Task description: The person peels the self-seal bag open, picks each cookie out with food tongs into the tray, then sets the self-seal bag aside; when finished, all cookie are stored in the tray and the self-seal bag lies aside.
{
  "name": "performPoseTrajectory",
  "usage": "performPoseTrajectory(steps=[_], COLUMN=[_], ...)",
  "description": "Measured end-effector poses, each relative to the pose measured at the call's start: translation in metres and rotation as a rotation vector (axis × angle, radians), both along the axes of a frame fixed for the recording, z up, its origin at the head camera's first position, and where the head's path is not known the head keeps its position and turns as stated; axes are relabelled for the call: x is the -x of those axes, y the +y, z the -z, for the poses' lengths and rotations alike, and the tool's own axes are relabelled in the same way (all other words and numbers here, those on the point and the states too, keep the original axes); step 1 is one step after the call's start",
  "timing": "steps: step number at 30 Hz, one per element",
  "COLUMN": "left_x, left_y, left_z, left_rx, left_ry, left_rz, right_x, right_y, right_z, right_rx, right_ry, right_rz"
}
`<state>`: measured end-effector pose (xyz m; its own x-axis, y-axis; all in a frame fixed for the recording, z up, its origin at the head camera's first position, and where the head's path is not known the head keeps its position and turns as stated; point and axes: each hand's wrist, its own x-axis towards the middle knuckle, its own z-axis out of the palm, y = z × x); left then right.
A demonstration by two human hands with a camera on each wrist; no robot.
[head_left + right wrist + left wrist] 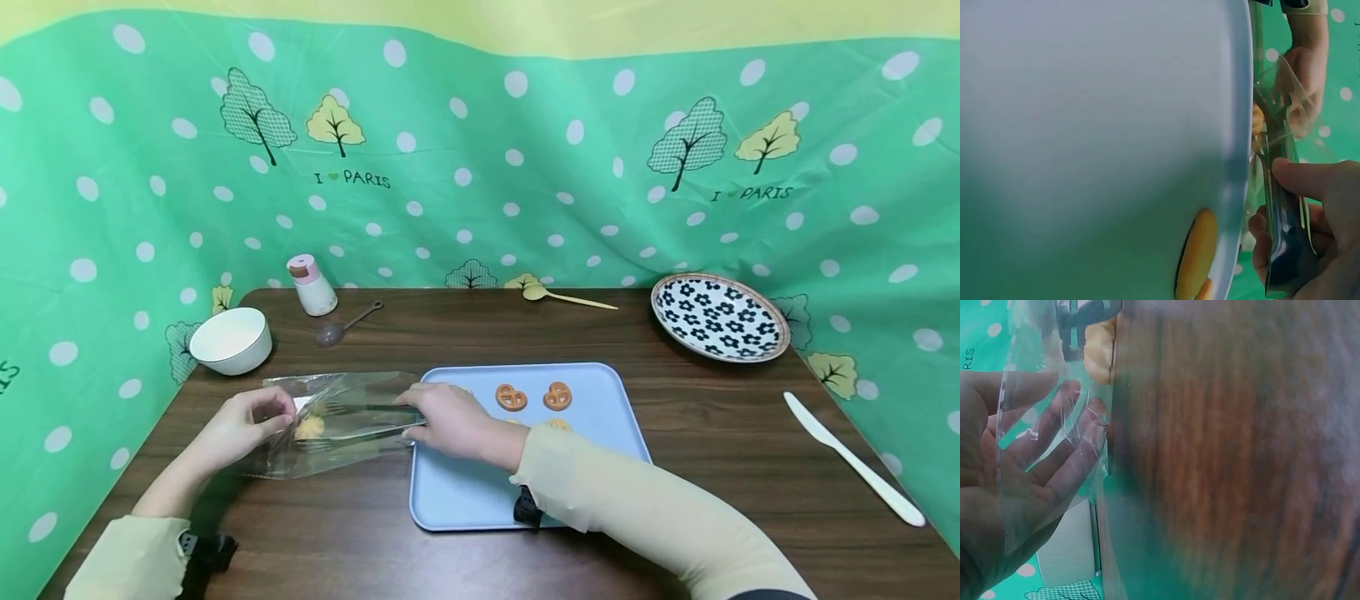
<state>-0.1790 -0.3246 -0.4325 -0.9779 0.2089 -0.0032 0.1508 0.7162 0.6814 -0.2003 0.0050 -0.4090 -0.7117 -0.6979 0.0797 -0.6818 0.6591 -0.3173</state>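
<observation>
A clear plastic bag lies stretched left of the blue tray, with a golden cookie inside. My left hand holds the bag's left part between thumb and curled fingers, and film crosses the palm in the left wrist view. With my right hand, I grip metal tongs, thumb on one side and fingers on the other. Their slotted head is inside the bag beside the cookie. Two brown pretzel cookies lie on the tray; my right arm partly hides the yellow ones.
A white bowl, a pink-topped shaker and a brownish spoon stand at the back left. Behind the tray lies a yellow spoon. A flower-patterned plate and white knife are on the right.
</observation>
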Motion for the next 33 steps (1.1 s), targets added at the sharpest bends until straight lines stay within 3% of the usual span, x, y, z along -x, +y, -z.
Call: performPoseTrajectory(steps=[7,18,33], left_x=[0.001,0.002,0.001], left_y=[0.001,0.004,0.005], left_z=[0.001,-0.001,0.001], left_rx=[0.008,0.01,0.007], left_ry=[0.01,0.05,0.018], left_rz=[0.005,0.023,-0.001], right_x=[-0.002,-0.003,0.002], right_y=[0.003,0.035,0.027], right_z=[-0.002,-0.01,-0.003], right_rx=[0.006,0.028,0.072], right_ry=[-0.009,-0.075,-0.056], right_rz=[0.013,0.062,0.035])
